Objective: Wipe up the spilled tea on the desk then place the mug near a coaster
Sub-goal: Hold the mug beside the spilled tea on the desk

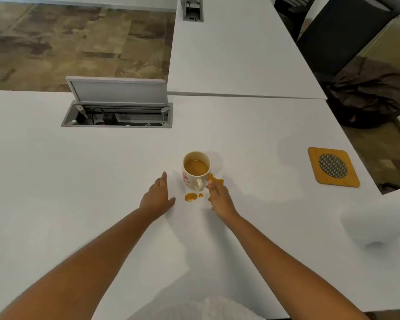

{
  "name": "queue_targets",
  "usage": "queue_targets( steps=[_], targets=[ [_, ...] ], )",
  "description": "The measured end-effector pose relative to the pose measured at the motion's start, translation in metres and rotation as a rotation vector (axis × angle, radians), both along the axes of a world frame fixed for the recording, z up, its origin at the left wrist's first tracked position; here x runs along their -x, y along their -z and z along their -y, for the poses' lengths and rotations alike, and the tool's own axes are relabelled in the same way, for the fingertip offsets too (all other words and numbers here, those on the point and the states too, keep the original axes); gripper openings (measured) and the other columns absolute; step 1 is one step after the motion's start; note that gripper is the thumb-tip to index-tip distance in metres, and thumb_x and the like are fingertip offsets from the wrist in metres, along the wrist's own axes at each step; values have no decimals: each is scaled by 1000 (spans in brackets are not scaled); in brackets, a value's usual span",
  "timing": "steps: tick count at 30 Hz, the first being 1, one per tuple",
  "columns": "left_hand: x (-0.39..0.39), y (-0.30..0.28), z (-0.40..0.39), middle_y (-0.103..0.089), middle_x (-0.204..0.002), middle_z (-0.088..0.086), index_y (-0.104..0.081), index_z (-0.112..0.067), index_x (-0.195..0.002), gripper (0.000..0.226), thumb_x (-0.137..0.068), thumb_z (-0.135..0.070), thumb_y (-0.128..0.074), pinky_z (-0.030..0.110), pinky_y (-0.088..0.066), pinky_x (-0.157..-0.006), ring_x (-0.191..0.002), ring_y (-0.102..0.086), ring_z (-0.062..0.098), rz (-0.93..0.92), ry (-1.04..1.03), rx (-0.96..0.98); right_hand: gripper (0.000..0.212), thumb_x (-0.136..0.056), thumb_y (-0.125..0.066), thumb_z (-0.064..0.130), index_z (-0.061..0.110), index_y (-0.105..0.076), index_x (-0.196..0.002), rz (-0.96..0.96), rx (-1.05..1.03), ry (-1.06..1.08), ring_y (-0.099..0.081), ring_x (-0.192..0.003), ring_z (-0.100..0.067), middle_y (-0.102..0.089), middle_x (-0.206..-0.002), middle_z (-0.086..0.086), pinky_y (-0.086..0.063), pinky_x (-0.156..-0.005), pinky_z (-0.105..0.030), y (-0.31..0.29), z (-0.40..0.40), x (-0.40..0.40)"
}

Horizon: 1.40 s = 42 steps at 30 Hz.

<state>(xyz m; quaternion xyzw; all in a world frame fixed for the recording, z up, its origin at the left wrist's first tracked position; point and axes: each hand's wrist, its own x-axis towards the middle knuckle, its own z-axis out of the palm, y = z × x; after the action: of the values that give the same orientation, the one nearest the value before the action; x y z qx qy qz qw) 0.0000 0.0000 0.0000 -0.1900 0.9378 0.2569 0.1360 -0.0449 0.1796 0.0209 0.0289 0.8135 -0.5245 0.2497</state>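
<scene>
A cream mug (195, 173) with pink marks stands upright mid-desk, holding orange-brown tea, its handle turned toward me. Small puddles of spilled tea (190, 196) lie just in front of it, and another splash (215, 180) lies at its right. My left hand (158, 197) rests flat on the desk left of the mug, fingers apart, empty. My right hand (218, 198) sits just right of the handle, fingertips close to it, holding nothing. A square wooden coaster (333, 166) with a dark mesh centre lies far right near the desk edge.
An open cable box (117, 112) with a raised lid is sunk into the white desk (79, 181) at back left. A second desk (236, 54) adjoins behind. A white roll-like object (376, 224) sits at the right edge. White cloth or paper (217, 308) shows at the bottom.
</scene>
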Motion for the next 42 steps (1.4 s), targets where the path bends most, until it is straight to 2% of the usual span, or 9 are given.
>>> queue_targets(
  steps=[6,9,15,18,21,27,31,35,42],
  targets=[
    [37,-8,-10,-21,-152,11,-1,-14,-146,109,-70,-38,-75,47,-31,-108,-137,-28,31,-72,-44,-229,28,-97,-36,37,14,-51,-106,-57,22,-46,-54,-90,-16,-54,-98,-1,-44,-67,-19,2,8,1],
    [49,-7,-9,-22,-152,11,-6,-12,-146,113,-64,-35,-81,43,-29,-108,-138,-25,30,-112,-37,-311,25,-97,-37,36,16,-52,-96,-63,23,-21,-56,-92,-17,-57,-100,-4,-47,-72,-26,3,8,4],
    [55,-13,-17,-54,-126,8,-42,-12,-126,83,-56,-23,-86,36,-45,-95,-114,-53,23,-284,76,-574,36,-98,-37,37,11,-52,-117,-2,25,-8,-59,-104,-24,-59,-110,-7,-50,-86,-34,0,10,8],
    [51,-11,-20,-51,-127,3,-41,-19,-125,74,-63,-8,-81,18,-43,-89,-108,-52,7,-311,-1,-729,34,-97,-39,35,10,-51,-117,-23,88,1,-60,-99,-21,-61,-114,-10,-50,-77,-26,2,14,5],
    [53,-11,-20,-49,-121,-5,-39,-24,-123,72,-67,1,-76,2,-41,-76,-101,-49,-6,-305,-6,-779,33,-95,-42,39,12,-57,-107,-31,36,16,-62,-99,-22,-64,-110,-10,-54,-86,-38,7,21,7],
    [58,-14,-16,-48,-127,0,-38,-18,-128,74,-64,-12,-77,12,-40,-87,-110,-48,6,-292,55,-786,24,-95,-44,36,16,-57,-90,-84,-15,8,-64,-93,-23,-67,-100,-9,-55,-83,-37,11,28,10],
    [62,-7,-12,-36,-142,11,-26,-5,-137,85,-68,2,-75,32,-37,-105,-129,-38,21,-280,79,-752,25,-97,-41,32,11,-56,-97,-70,21,19,-63,-94,-23,-65,-101,-12,-54,-84,-37,11,31,10],
    [66,-6,-12,-39,-135,7,-31,-9,-132,85,-63,0,-79,8,-39,-85,-117,-44,13,-250,73,-752,31,-98,-36,32,9,-55,-102,-42,32,25,-57,-86,-13,-61,-97,-9,-53,-83,-34,10,32,7],
    [68,-2,-12,-41,-137,9,-33,-11,-132,86,-62,-3,-81,37,-41,-99,-122,-43,23,-246,9,-730,33,-99,-33,32,7,-55,-105,-15,57,25,-60,-93,-27,-61,-98,-16,-51,-90,-40,9,31,8]
  ],
)
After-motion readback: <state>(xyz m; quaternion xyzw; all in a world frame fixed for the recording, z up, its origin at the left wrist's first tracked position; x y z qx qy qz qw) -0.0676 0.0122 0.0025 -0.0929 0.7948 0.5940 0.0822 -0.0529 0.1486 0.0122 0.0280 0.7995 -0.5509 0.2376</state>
